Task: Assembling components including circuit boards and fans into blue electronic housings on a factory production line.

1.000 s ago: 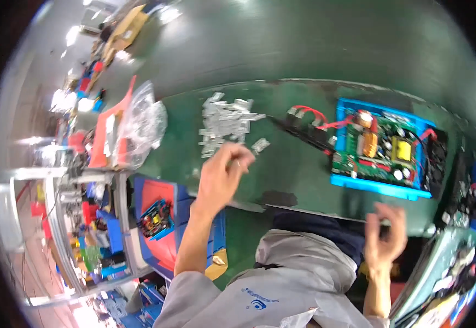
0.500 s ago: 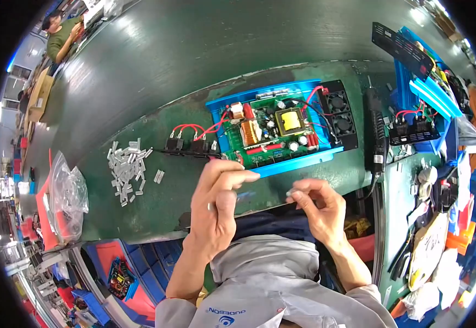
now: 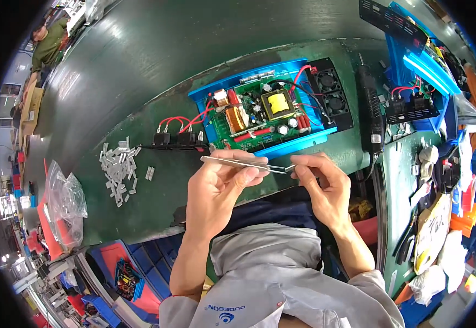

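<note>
I have the left hand (image 3: 210, 192) pinching metal tweezers (image 3: 222, 160), tips toward the right hand (image 3: 326, 191), whose thumb and fingers grip a tiny piece (image 3: 290, 168), too small to identify, beside those tips. Both things are just nearer me than the blue housing (image 3: 299, 144) holding a circuit board (image 3: 260, 123).

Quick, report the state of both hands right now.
Left hand: closed, holding metal tweezers, tips toward the right hand.
Right hand: closed, pinching a small grey piece in the fingertips.
</note>
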A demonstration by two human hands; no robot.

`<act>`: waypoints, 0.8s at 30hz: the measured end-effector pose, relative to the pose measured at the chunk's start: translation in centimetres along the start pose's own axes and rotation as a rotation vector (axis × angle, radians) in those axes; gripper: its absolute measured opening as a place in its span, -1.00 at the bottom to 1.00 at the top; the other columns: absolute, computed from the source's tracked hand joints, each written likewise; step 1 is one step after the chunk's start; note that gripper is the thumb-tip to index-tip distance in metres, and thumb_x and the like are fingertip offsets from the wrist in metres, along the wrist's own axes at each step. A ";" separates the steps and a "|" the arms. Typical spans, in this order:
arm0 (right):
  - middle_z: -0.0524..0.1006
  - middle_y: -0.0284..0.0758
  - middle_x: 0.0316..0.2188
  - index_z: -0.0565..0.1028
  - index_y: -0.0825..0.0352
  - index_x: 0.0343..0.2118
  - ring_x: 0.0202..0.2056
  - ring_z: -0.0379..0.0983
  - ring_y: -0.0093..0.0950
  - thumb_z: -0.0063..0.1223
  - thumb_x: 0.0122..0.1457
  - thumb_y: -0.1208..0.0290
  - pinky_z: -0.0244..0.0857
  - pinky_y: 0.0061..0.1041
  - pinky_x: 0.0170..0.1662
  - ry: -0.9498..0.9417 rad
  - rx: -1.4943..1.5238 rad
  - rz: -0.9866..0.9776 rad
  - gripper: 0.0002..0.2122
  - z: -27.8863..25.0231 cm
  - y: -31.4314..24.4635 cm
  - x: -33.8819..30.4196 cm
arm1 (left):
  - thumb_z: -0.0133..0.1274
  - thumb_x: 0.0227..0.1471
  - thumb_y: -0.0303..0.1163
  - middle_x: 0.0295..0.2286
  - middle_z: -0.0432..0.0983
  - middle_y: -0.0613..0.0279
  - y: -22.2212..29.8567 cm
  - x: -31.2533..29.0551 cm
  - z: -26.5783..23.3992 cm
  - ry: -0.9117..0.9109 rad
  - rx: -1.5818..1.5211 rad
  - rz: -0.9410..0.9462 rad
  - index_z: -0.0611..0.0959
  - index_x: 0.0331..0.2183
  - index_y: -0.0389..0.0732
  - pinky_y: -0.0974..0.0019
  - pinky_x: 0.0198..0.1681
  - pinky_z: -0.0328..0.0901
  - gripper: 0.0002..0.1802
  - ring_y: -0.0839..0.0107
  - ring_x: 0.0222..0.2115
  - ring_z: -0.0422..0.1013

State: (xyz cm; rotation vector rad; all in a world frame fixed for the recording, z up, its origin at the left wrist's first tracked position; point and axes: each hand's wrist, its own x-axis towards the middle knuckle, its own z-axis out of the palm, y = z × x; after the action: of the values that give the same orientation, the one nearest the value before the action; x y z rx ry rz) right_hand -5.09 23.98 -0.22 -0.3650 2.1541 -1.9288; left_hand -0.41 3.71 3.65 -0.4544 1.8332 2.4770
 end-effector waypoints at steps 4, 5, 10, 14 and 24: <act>0.53 -0.33 -0.30 0.57 0.45 -0.09 -0.31 0.50 -0.64 0.07 0.30 0.57 0.32 -0.70 -0.31 -0.019 0.010 0.014 -0.83 0.0 0.1 -0.1 | 0.15 0.18 -0.54 -0.23 0.60 -0.02 -0.7 0.1 0.4 0.043 0.049 0.067 0.54 -0.15 -0.45 0.27 -0.06 0.51 -0.77 0.30 -0.21 0.58; 0.53 -0.33 -0.30 0.57 0.45 -0.09 -0.31 0.50 -0.64 0.07 0.30 0.57 0.32 -0.70 -0.31 -0.015 0.011 0.014 -0.83 0.0 0.0 -0.1 | 0.16 0.16 -0.55 -0.27 0.61 -0.02 -0.8 0.1 0.5 0.068 0.074 0.082 0.55 -0.17 -0.44 0.25 -0.10 0.53 -0.78 0.26 -0.24 0.59; 0.57 -0.31 -0.25 0.58 0.40 -0.14 -0.27 0.49 -0.56 0.14 0.21 0.61 0.35 -0.58 -0.23 0.101 -0.245 -0.189 -0.83 -1.7 0.2 0.1 | 0.15 0.17 -0.55 -0.28 0.62 0.01 -1.3 0.2 0.4 0.079 0.186 0.101 0.55 -0.18 -0.42 0.34 -0.21 0.50 -0.80 0.33 -0.31 0.59; 0.51 -0.17 -0.03 0.53 0.35 0.00 -0.03 0.44 -0.26 0.23 0.15 0.53 0.31 -0.36 0.04 0.673 -0.916 -0.382 -0.68 -8.3 1.6 2.2 | 0.14 0.21 -0.49 -0.32 0.62 0.12 -0.6 1.0 0.2 0.141 0.339 0.287 0.55 -0.20 -0.37 0.41 -0.23 0.46 -0.83 0.43 -0.34 0.58; 0.45 -0.05 -0.14 0.29 0.34 0.25 -0.09 0.43 -0.07 0.21 0.08 0.44 0.31 -0.23 0.01 0.554 -0.803 0.040 -0.37 -9.0 1.7 -1.4 | 0.08 0.20 -0.62 -0.26 0.56 0.05 -2.9 4.0 0.6 0.100 0.704 0.690 0.53 -0.21 -0.41 0.35 -0.24 0.51 -0.89 0.33 -0.34 0.58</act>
State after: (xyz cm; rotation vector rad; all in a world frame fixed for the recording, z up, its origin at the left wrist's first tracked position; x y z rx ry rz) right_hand -6.85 33.07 -0.90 0.1223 3.2093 -1.1268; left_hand -3.79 4.61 0.11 0.1217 3.0957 1.8464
